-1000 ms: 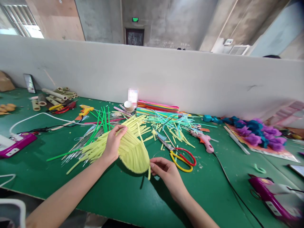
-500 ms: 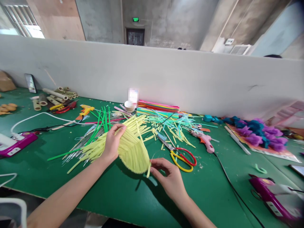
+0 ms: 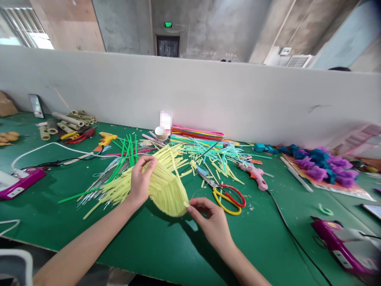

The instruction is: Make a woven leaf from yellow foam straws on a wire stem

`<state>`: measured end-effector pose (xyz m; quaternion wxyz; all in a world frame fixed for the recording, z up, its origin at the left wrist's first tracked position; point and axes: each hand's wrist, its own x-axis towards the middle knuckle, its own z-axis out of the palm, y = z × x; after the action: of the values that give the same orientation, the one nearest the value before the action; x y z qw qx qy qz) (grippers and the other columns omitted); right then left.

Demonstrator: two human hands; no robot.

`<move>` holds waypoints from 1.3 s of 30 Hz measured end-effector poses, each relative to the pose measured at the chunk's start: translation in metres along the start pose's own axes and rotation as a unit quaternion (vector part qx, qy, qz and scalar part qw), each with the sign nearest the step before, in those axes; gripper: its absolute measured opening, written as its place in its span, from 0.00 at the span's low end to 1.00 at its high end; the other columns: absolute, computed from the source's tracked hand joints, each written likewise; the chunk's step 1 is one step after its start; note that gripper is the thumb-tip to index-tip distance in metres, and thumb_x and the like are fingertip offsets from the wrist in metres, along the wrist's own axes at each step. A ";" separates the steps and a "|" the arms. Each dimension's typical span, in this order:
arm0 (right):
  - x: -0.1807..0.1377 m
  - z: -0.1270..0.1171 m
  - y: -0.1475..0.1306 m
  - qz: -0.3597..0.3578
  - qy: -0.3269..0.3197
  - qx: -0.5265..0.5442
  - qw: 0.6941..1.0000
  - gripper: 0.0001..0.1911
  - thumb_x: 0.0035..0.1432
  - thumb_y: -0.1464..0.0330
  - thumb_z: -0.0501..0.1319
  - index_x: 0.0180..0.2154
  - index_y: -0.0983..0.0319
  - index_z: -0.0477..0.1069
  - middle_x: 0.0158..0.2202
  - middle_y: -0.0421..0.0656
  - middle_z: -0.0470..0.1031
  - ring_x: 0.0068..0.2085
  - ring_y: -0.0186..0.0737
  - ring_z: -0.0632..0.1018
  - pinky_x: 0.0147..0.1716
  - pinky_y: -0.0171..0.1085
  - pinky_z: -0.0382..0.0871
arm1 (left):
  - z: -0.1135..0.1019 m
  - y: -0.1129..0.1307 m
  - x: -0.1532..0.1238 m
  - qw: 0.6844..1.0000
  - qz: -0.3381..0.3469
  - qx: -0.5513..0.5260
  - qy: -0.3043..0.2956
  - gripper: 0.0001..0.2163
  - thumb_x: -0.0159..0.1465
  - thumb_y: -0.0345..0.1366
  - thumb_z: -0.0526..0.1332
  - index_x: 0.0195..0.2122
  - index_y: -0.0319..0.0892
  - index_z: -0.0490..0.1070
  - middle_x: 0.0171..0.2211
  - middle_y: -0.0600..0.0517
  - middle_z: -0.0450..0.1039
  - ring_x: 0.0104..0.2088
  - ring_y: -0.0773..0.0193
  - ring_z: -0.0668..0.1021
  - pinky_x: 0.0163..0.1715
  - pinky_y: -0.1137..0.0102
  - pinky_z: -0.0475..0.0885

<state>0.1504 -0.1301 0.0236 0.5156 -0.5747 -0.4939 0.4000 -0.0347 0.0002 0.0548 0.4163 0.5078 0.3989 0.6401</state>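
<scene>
We're over the green tabletop (image 3: 154,242), and our woven yellow straw fan (image 3: 165,190) lies at its middle, just left of the scissors (image 3: 228,195). Its rounded end looks tightly plaited; the far ends splay loose, unfinished. Our left hand (image 3: 140,180) clasps its upper edge; our right hand (image 3: 212,222) pinches a straw tip (image 3: 186,204) at its rim.

Matt yellow plastic straw mat (image 3: 166,190) (green felt-like table (image 3: 166,246)).
</scene>
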 end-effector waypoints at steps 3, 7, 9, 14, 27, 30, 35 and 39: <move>0.000 0.001 0.000 0.011 0.002 0.005 1.000 0.16 0.53 0.56 0.68 0.34 0.63 0.76 0.32 0.46 0.79 0.34 0.43 0.78 0.35 0.38 0.72 | 0.001 0.003 -0.002 1.000 -0.006 -0.010 0.001 0.08 0.59 0.42 0.66 0.33 0.44 0.73 0.33 0.54 0.72 0.33 0.62 0.73 0.34 0.71 0.65; 0.000 0.002 -0.001 0.017 -0.001 0.010 1.000 0.17 0.54 0.55 0.67 0.32 0.63 0.75 0.31 0.45 0.78 0.33 0.41 0.76 0.34 0.37 0.70 | 0.002 0.006 -0.006 0.999 -0.012 -0.028 0.010 0.07 0.58 0.42 0.66 0.32 0.45 0.73 0.32 0.55 0.72 0.32 0.62 0.72 0.33 0.71 0.65; -0.001 0.002 -0.001 0.016 -0.001 0.010 1.000 0.17 0.54 0.54 0.67 0.32 0.63 0.74 0.30 0.44 0.77 0.32 0.40 0.75 0.34 0.36 0.69 | 0.003 0.007 -0.008 0.999 -0.008 -0.029 0.014 0.07 0.58 0.42 0.66 0.32 0.45 0.73 0.31 0.55 0.71 0.32 0.62 0.72 0.33 0.71 0.65; -0.001 0.001 0.001 0.014 -0.003 0.005 1.000 0.18 0.56 0.54 0.65 0.31 0.62 0.72 0.27 0.41 0.74 0.30 0.37 0.73 0.31 0.34 0.66 | 0.004 0.008 -0.011 0.999 0.003 -0.033 0.007 0.06 0.59 0.41 0.66 0.32 0.45 0.73 0.32 0.55 0.71 0.33 0.63 0.72 0.34 0.72 0.65; 0.000 -0.002 0.000 0.006 0.009 0.030 0.999 0.21 0.58 0.51 0.63 0.39 0.63 0.77 0.32 0.47 0.79 0.34 0.45 0.78 0.34 0.39 0.72 | 0.001 -0.003 0.004 0.988 -0.106 -0.108 0.021 0.11 0.55 0.43 0.68 0.32 0.44 0.71 0.28 0.57 0.70 0.28 0.66 0.73 0.30 0.72 0.67; 0.001 -0.001 -0.001 0.001 0.011 0.028 1.000 0.20 0.57 0.52 0.64 0.36 0.63 0.77 0.29 0.45 0.78 0.32 0.43 0.77 0.33 0.38 0.71 | 0.001 -0.005 0.004 0.987 -0.116 -0.112 0.018 0.11 0.54 0.43 0.69 0.32 0.45 0.71 0.28 0.58 0.70 0.28 0.66 0.73 0.30 0.72 0.68; 0.005 0.000 -0.003 0.015 0.019 0.065 0.998 0.19 0.56 0.52 0.65 0.35 0.63 0.76 0.28 0.44 0.78 0.31 0.42 0.78 0.32 0.37 0.71 | 0.002 -0.005 0.002 0.988 -0.110 -0.107 0.013 0.11 0.54 0.43 0.69 0.32 0.44 0.72 0.29 0.57 0.70 0.29 0.65 0.73 0.31 0.72 0.67; 0.005 -0.001 -0.002 0.012 0.013 0.050 0.999 0.18 0.56 0.54 0.65 0.33 0.63 0.76 0.26 0.43 0.77 0.30 0.41 0.77 0.31 0.36 0.70 | 0.002 -0.006 0.001 0.989 -0.108 -0.099 0.010 0.11 0.55 0.43 0.69 0.33 0.44 0.72 0.30 0.56 0.70 0.29 0.66 0.73 0.31 0.72 0.67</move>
<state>0.1522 -0.1253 0.0263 0.5454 -0.5591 -0.4595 0.4228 -0.0320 0.0031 0.0499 0.5267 0.4116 0.3906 0.6329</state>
